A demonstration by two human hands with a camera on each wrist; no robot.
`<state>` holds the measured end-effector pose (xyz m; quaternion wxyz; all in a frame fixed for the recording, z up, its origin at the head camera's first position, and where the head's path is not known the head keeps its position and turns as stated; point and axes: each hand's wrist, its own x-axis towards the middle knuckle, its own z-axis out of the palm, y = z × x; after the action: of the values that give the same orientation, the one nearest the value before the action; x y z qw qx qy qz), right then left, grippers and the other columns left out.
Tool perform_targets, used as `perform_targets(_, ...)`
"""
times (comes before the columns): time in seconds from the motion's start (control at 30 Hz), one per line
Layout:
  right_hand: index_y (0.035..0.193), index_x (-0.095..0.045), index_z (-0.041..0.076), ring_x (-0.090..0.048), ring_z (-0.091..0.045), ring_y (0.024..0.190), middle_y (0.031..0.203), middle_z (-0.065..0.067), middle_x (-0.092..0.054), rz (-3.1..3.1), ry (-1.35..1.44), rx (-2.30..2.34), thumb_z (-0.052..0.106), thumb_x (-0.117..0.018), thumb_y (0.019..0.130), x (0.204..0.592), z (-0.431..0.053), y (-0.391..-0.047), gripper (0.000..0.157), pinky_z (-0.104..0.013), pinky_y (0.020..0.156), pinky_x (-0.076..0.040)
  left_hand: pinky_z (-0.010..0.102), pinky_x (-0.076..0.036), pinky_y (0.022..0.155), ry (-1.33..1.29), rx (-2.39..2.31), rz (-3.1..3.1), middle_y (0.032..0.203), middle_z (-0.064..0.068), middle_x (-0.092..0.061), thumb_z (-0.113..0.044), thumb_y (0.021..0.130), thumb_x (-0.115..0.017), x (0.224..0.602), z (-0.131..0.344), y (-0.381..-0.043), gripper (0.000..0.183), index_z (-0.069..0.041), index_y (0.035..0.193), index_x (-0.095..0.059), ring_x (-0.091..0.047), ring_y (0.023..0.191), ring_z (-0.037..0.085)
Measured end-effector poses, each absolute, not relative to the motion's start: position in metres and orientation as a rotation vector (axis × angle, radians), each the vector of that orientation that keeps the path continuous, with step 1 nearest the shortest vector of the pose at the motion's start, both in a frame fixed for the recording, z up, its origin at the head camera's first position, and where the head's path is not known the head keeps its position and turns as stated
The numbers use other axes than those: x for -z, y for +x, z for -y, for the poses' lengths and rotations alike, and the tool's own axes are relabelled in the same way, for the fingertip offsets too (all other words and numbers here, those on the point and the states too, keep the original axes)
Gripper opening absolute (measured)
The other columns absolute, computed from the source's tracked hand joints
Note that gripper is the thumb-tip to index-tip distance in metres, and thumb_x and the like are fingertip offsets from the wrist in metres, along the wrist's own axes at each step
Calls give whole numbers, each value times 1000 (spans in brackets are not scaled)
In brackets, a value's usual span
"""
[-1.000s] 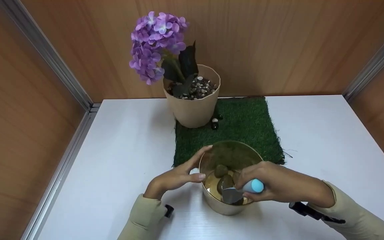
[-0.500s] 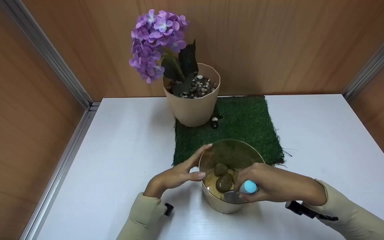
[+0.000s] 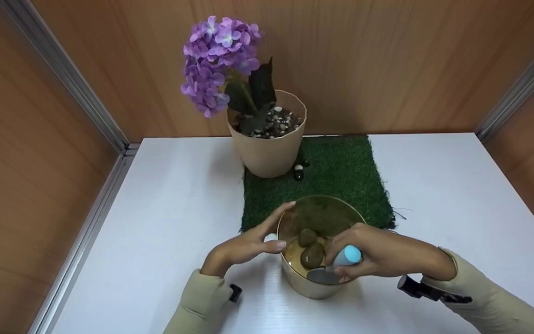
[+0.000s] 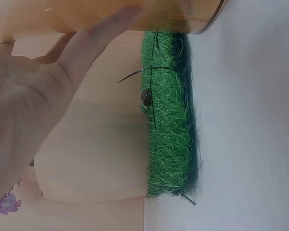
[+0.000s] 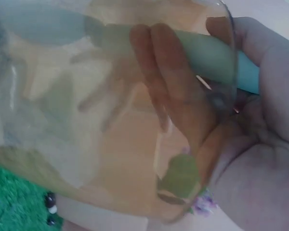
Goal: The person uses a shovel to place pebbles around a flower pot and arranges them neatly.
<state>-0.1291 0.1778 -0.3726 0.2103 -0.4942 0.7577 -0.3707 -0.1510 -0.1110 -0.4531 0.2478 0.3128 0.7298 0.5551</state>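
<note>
An amber see-through glass pot [image 3: 308, 288] stands on the white table, at the front edge of the grass mat. Brown stones [image 3: 312, 256] lie on its floor. My left hand [image 3: 241, 248] rests against the pot's left side, fingers extended along the glass and thumb at the rim. In the left wrist view, a straight finger [image 4: 94, 41] touches the wall. My right hand [image 3: 380, 253] grips the light blue handle of a small hand trowel [image 3: 351, 254] over the right rim. Its grey blade dips inside the pot, near the stones; the blade's tip is hard to make out.
Behind the pot lies a green artificial grass mat [image 3: 341, 167]. A beige flowerpot [image 3: 269, 155] with a purple hydrangea [image 3: 220, 55] and small pebbles stands at its back left. Black and white pebbles [image 3: 298, 172] lie beside it. Wooden panels surround the table.
The trowel has gone lower into the pot and a little left, its blade now flatter along the near wall and off the middle stone. The left hand keeps its place.
</note>
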Motion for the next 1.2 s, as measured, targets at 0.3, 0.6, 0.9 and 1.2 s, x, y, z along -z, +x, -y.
perform_targets(0.3,104,-68,26,-63,-9,90,97,14,-64,-2173,-1379,982,16,-64,89,366,-182,-125,18,-27,75,-51,63,-17,101,851,-1527,-1982,152,-20,-1,-60,84,-54,453,111,-149,77,-47,145,-8,-9,139,16)
perform_targets(0.6,107,-68,23,-61,-5,94,100,12,-65,-2181,-1470,917,9,-65,87,365,-176,-116,24,-24,75,-50,63,-15,101,836,-1509,-1999,151,-22,-1,-58,86,-52,455,111,-151,74,-48,145,-8,-9,139,17)
perform_targets(0.9,99,-70,19,-61,-4,88,94,9,-66,-2154,-1401,909,11,-64,88,375,-173,-129,14,-24,74,-50,64,-15,101,830,-1500,-2011,151,-22,-1,-60,85,-52,456,111,-151,76,-48,145,-7,-9,139,19)
perform_targets(1.2,100,-71,15,-64,-10,89,95,4,-67,-2051,-1317,970,12,-65,87,377,-172,-135,14,-25,72,-51,63,-19,100,846,-1519,-1985,151,-20,-4,-63,84,-52,454,110,-151,78,-47,145,-8,-15,137,18)
